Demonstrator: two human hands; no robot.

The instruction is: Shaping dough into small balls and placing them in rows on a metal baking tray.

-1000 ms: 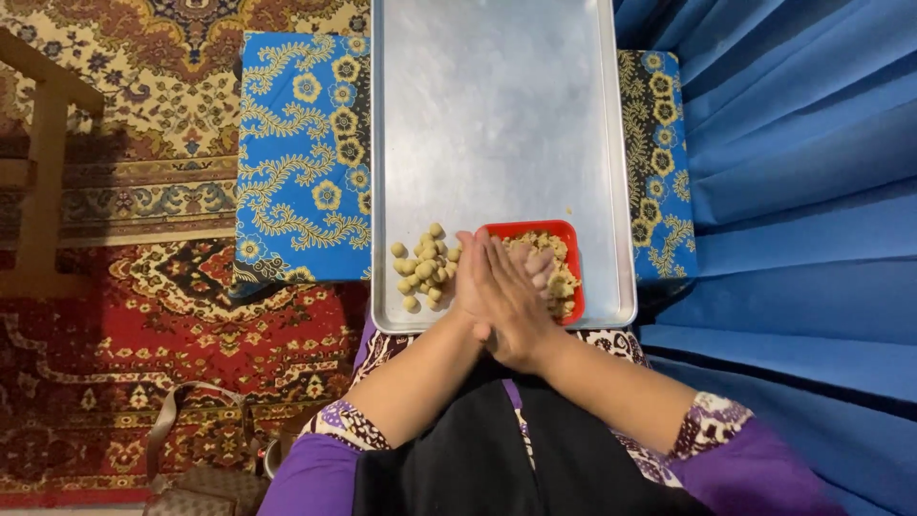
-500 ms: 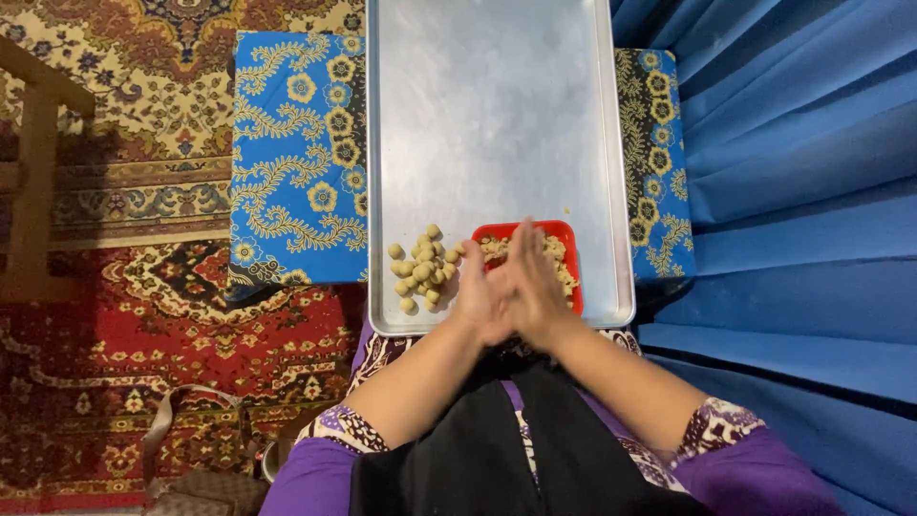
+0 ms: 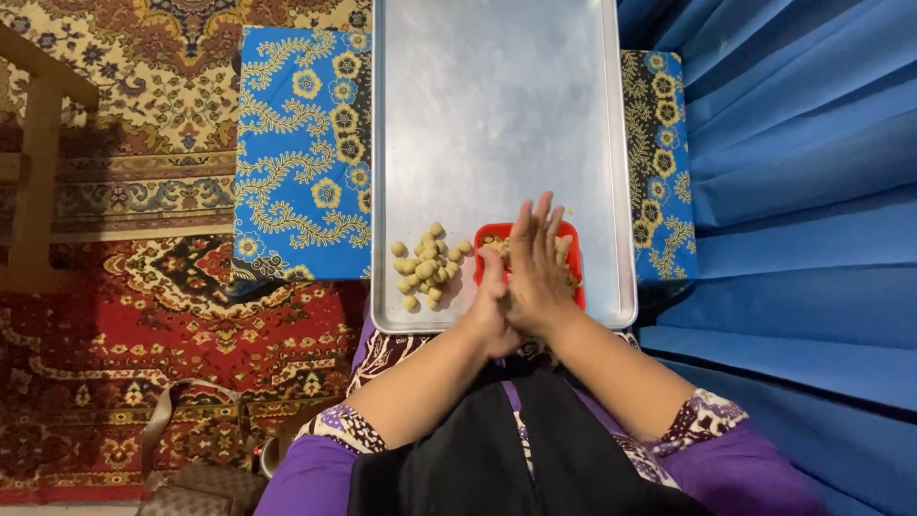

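My left hand (image 3: 490, 308) and my right hand (image 3: 538, 268) are pressed flat, palm against palm, with the fingers straight and pointing away from me. They hover over a small red container (image 3: 497, 232) of pale dough at the near edge of a large metal tray (image 3: 497, 115). Anything between the palms is hidden. A heap of several small beige dough balls (image 3: 427, 269) lies on the tray just left of the container.
The tray rests on a low surface covered by a blue cloth with yellow flowers (image 3: 301, 153). A red patterned carpet (image 3: 143, 325) lies to the left, with a wooden frame (image 3: 43, 162) and a brown bag (image 3: 191, 478). Blue pleated fabric (image 3: 802, 191) fills the right side.
The right hand has slid forward over the left palm, its fingers now reaching further over the red container. Tray and dough balls have stayed put.
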